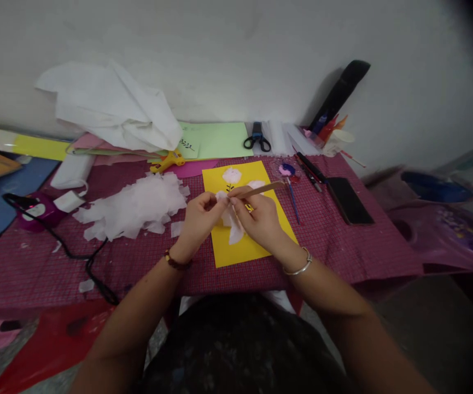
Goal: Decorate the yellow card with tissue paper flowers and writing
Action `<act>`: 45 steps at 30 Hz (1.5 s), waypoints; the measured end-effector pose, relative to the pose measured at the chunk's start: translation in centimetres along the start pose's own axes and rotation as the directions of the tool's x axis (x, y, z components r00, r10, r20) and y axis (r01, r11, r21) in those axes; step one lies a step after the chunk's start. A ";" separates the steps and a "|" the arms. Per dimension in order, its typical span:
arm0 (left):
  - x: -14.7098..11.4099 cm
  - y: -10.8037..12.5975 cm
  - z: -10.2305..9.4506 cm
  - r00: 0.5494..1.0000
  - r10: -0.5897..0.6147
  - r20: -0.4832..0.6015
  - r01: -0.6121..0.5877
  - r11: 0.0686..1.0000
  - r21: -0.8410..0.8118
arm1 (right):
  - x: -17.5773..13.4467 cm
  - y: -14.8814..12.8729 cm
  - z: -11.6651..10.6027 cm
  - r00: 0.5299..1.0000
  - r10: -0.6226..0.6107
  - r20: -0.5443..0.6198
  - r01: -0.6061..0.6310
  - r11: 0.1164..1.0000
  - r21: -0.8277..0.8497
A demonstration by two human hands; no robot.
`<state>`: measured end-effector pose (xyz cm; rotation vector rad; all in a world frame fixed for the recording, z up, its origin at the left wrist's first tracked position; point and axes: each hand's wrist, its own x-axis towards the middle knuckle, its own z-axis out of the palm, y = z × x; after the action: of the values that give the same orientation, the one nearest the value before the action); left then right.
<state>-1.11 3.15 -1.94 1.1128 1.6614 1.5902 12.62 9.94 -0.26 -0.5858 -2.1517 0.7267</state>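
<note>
Two pinch grips I'm seeing: left hand is holding white tissue, right hand a wooden stick, both meeting over yellow card, probably for steadiness.

I'm pinching white paper with my left hand, and my right hand is gripping a stick above the yellow sheet. A paper pile and a phone are lying on either side.
</note>
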 end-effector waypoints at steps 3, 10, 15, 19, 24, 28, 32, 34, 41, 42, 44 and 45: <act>0.1 0.0 0.0 0.999 -0.039 0.017 0.041 0.991 -0.130 | 0.0 0.2 0.1 1.000 0.008 0.007 -0.008 0.999 0.035; 0.4 -0.4 0.1 0.994 -0.102 0.034 0.107 0.931 -0.349 | 0.3 0.2 -0.1 0.998 0.047 -0.037 -0.045 0.997 0.069; 0.3 -0.3 0.2 0.997 -0.081 0.003 0.079 0.960 -0.267 | 0.3 0.2 -0.1 0.999 0.041 -0.034 -0.039 0.997 0.063; 0.1 0.0 0.2 0.999 -0.042 -0.027 0.038 0.993 -0.110 | 0.2 0.3 0.1 1.000 0.019 -0.023 -0.017 0.998 0.058; -0.3 0.6 0.0 1.000 -0.003 -0.007 0.003 1.000 -0.003 | 0.3 0.5 0.0 1.000 0.001 -0.027 0.002 0.995 0.095; -0.4 0.7 -0.1 0.999 0.031 -0.006 -0.031 0.999 0.040 | 0.3 0.3 -0.1 1.000 -0.007 -0.008 0.008 0.984 0.179; -0.5 0.7 -0.1 0.998 0.065 -0.011 -0.063 0.992 0.111 | 0.3 0.1 -0.1 0.999 0.009 -0.032 0.000 0.964 0.264; -0.6 0.8 -0.1 0.997 0.080 -0.013 -0.078 0.987 0.139 | 0.3 0.1 0.0 0.999 0.008 -0.035 0.002 0.960 0.280; -0.6 0.6 0.0 0.997 0.077 -0.012 -0.074 0.983 0.167 | 0.3 0.5 0.3 0.999 0.017 -0.029 -0.010 0.970 0.244; -0.6 0.6 0.0 0.997 0.078 -0.010 -0.075 0.983 0.167 | 0.3 0.5 0.3 0.999 0.019 -0.030 -0.011 0.973 0.232; -0.6 0.5 0.0 0.997 0.083 -0.006 -0.081 0.983 0.167 | 0.3 0.6 0.3 1.000 0.011 -0.023 -0.006 0.978 0.211; -0.6 0.4 0.0 0.996 0.087 -0.005 -0.085 0.982 0.169 | 0.3 0.5 0.3 1.000 0.006 -0.017 -0.002 0.979 0.205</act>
<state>-0.75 2.64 -1.59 1.2779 1.8059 1.5330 12.32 10.42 -0.62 -0.4849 -2.0282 0.9288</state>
